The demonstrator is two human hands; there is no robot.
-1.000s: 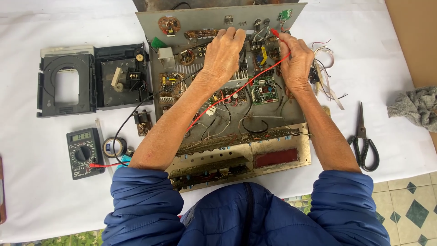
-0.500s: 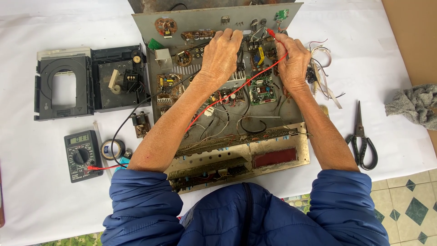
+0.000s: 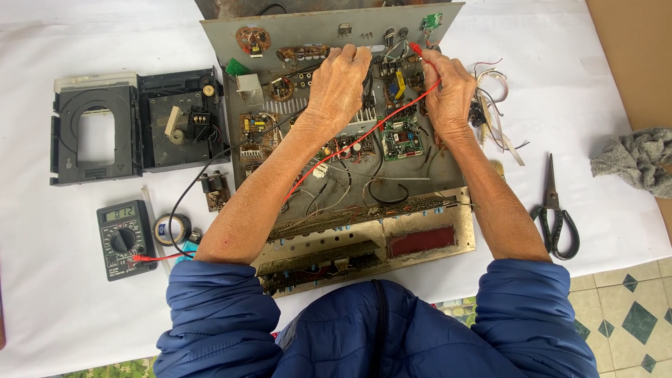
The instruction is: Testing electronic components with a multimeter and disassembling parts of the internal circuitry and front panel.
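An opened metal chassis (image 3: 434,241) full of circuit boards and wires lies on the white table. My right hand (image 3: 448,87) pinches a red test probe (image 3: 414,49) near the chassis's far edge; its red lead (image 3: 350,147) runs back across the boards. My left hand (image 3: 339,84) rests fingers-down on the boards at the far middle, apparently on a black probe whose black lead (image 3: 203,171) trails left; the probe itself is hidden. Both leads end at a dark multimeter (image 3: 124,239) at the near left.
A black disc-drive tray unit (image 3: 136,126) lies at the left. A tape roll (image 3: 172,228) sits beside the meter. Black-handled scissors (image 3: 554,210) and a grey rag (image 3: 637,159) lie at the right. Loose wires (image 3: 500,133) spread beside the chassis.
Both hands stayed on the far boards with only slight shifts; the right hand's red probe tip sits about where it was.
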